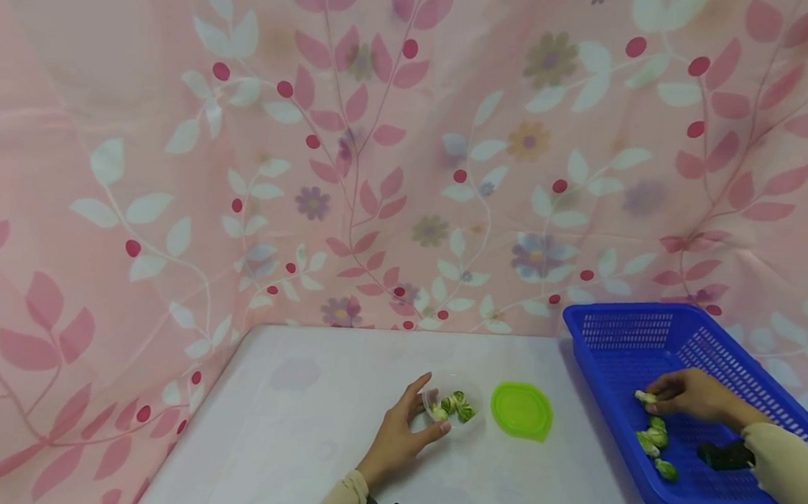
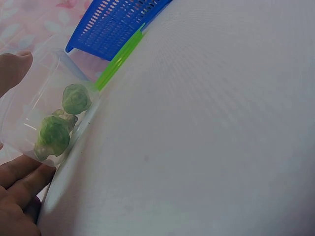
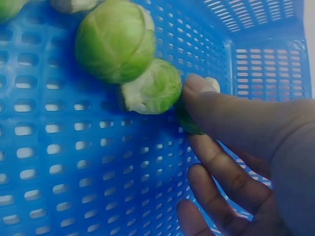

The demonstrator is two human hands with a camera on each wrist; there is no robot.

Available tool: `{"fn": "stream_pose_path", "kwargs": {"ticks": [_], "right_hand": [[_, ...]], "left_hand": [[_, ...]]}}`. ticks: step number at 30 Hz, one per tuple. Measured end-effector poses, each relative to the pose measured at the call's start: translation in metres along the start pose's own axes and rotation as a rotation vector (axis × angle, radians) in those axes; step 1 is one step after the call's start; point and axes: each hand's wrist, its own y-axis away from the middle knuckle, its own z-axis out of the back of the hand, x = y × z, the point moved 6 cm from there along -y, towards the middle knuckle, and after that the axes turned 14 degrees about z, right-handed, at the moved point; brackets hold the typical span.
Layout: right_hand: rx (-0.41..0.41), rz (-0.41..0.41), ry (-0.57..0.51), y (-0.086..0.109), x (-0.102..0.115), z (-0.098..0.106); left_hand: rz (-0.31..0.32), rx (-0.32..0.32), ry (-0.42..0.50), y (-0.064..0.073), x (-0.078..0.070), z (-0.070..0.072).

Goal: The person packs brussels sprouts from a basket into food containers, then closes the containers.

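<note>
My left hand (image 1: 397,435) holds a small clear plastic container (image 2: 29,115) on the white table, thumb on one side and fingers on the other. Several green Brussels sprouts (image 1: 459,407) lie inside it. Over to the right, my right hand (image 1: 693,395) is inside a blue perforated basket (image 1: 619,364). Its thumb and index finger pinch one Brussels sprout (image 3: 186,118), which the thumb partly covers in the right wrist view. Loose Brussels sprouts (image 3: 115,42) lie on the basket floor beside that hand.
A bright green lid (image 1: 521,410) lies flat on the table (image 1: 335,405) between the container and the basket. Behind the table hangs a pink curtain (image 1: 393,204) with a leaf and flower print. The basket's raised walls surround my right hand.
</note>
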Motion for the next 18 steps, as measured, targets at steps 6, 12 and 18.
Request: {"fn": "stream_pose_path", "kwargs": {"ticks": [6,12,18], "right_hand": [[-0.047,-0.007,-0.003,0.003,-0.003,0.005],[-0.092,-0.029,-0.021,0.004,-0.002,0.007],[-0.159,-0.043,-0.066,0.006,0.006,0.011]], "left_hand": [[-0.007,0.005,0.005,0.0,-0.002,-0.001],[-0.027,0.007,0.025,0.001,-0.003,-0.001],[-0.03,0.008,0.025,0.001,-0.002,-0.001]]}}
